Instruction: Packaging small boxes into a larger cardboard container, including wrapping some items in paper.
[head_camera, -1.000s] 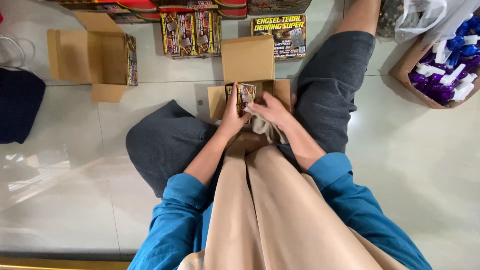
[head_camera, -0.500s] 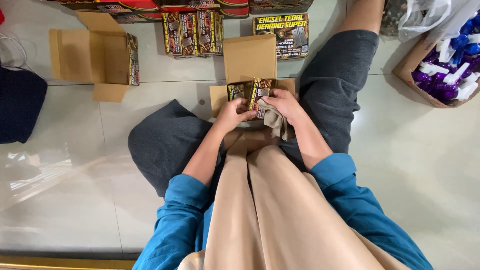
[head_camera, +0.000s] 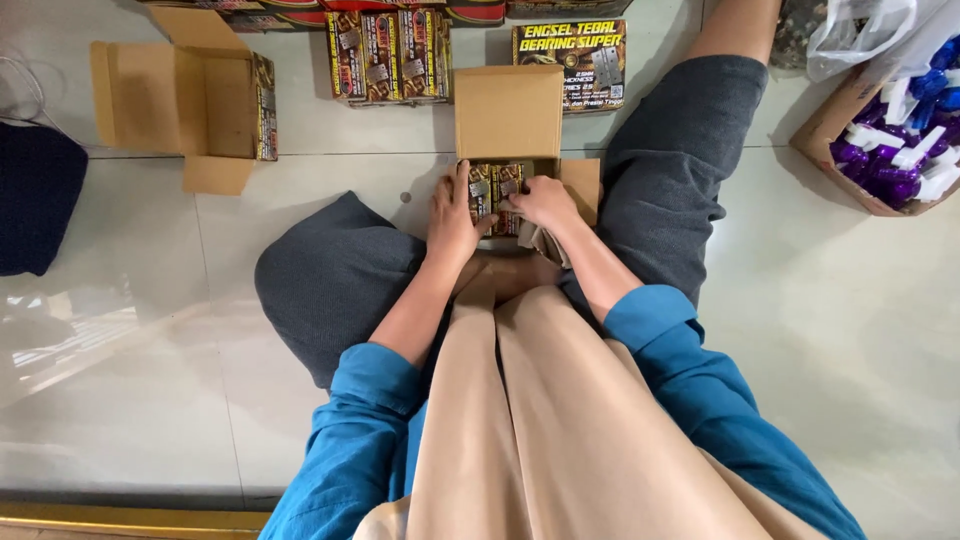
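Both the left hand (head_camera: 452, 215) and the right hand (head_camera: 543, 203) grasp the small printed packs (head_camera: 497, 186) inside the open cardboard box (head_camera: 508, 110) on the floor; better keep them upright and pressed evenly together.

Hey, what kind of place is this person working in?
Probably a shop's stockroom or packing corner, worked on a tiled floor. Both hands, left hand and right hand, hold small printed packs in an open cardboard box. Matching printed boxes line the top, and a carton of purple spray bottles sits nearby.
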